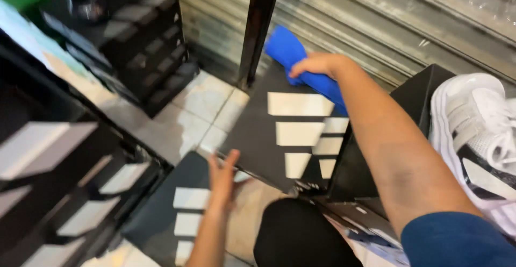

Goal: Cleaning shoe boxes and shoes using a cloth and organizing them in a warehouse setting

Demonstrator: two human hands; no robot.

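A blue cloth (301, 65) is gripped by the right hand (318, 64), fingers curled round it, and pressed on the top of a black shoebox lid (269, 138) w/ white stripes, at approx. 12 o'clock in view; the lid's lower edge is met by the left hand (223, 178), fingers spread, at 6 o'clock; a second striped black box (172, 213) is seen below-left at 7 o'clock; a white sneaker (478, 132) is seen at 3 o'clock; stacked black boxes (145, 36) are seen at 10–11 o'clock on a tiled floor (204, 103).
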